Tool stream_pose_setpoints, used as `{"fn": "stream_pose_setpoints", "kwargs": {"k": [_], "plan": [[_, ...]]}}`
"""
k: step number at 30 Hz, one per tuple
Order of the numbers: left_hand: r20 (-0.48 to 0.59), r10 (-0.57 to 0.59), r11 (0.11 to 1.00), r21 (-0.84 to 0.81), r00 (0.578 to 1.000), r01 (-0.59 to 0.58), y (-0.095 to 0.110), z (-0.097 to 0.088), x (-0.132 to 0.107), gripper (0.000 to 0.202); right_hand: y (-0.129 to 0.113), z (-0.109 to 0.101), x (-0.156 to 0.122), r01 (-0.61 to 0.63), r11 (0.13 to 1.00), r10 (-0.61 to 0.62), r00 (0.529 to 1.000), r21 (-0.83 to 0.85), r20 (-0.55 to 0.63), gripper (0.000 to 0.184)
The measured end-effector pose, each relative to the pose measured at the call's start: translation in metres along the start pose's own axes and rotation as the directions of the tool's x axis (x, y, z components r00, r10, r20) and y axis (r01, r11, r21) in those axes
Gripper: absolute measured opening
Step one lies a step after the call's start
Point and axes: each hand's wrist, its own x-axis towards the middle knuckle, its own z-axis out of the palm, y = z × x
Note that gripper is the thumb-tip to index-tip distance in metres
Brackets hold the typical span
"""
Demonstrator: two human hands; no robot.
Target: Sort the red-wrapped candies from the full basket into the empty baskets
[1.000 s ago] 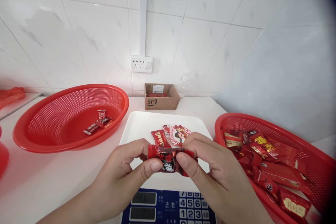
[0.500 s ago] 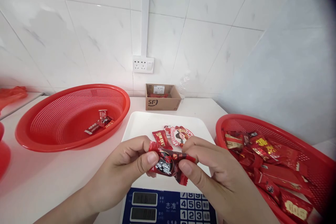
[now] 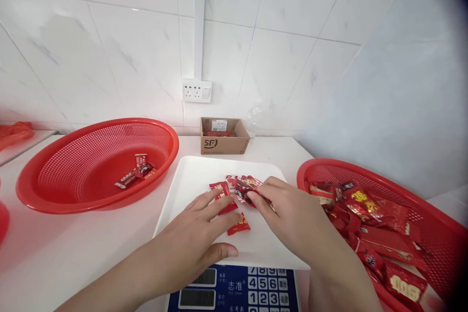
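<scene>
My left hand is open, its fingers spread over the white weighing tray of a scale. Its fingertips are at a red wrapped snack and just above a smaller red packet. Pinched in my right hand is a dark red candy wrapper, low over the tray and partly hidden by my fingers. It overlaps a round pink-and-white cartoon print. A small white-and-red packet lies to its left. Below the tray, the scale's blue keypad panel is partly covered by my left forearm.
A red perforated basket at left holds several small packets. Another red basket at right is full of red snack packets. At the back stand a small cardboard box and a tiled wall with a socket.
Both hands held the dark red candy before the chest; now my left hand has let go and spread over the tray, while my right hand has carried the candy forward and down. A small red packet now shows.
</scene>
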Motion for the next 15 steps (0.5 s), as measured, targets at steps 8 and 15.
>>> {"fn": "stream_pose_setpoints", "kwargs": {"k": [8,15], "plan": [[0.096,-0.050,0.994,0.097,0.994,0.041,-0.007,0.007,0.000,0.049,0.000,0.001,-0.002,0.117,0.993,-0.118,0.988,0.012,0.095,0.024],[0.048,-0.084,0.984,0.159,0.995,0.075,-0.008,0.007,0.000,0.047,-0.006,0.013,-0.004,0.240,0.971,-0.238,0.958,0.007,0.160,0.030]]}}
